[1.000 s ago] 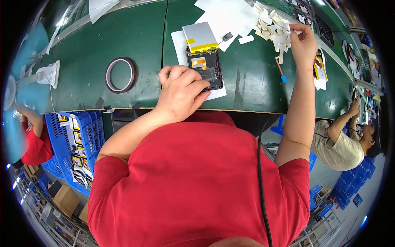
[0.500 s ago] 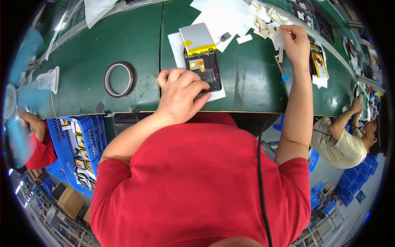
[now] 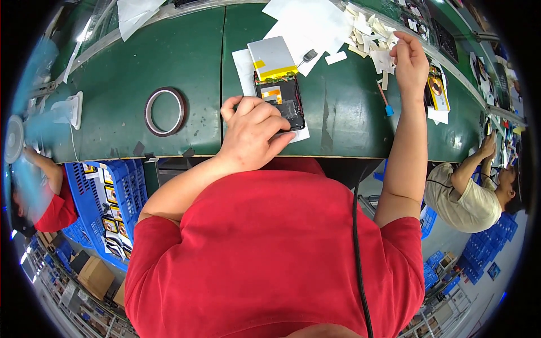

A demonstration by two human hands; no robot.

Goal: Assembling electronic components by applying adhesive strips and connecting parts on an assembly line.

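Note:
My left hand (image 3: 253, 130) lies with bent fingers over the lower left part of an open black electronic device (image 3: 290, 101), gripping its lower edge with the thumb at the near side. An orange-and-white flex piece and thin wires show inside the housing. A flat grey battery pack (image 3: 271, 52) with yellow tape along its near edge lies just beyond the housing. My right hand (image 3: 411, 59) is raised beside a heap of cream paper strips (image 3: 369, 34). Its index finger and thumb are apart, and I see nothing between them.
A tape roll (image 3: 165, 111) lies left. White sheets (image 3: 307, 25) spread beyond the battery. A blue-tipped stick (image 3: 385, 98) and another device (image 3: 437, 93) lie right. A blue crate (image 3: 107, 208) stands below the table's left edge. Another person (image 3: 465, 194) works at right.
My right hand has drawn slightly right, away from the heap of paper strips. My left hand stays on the device. The whole view has shifted slightly.

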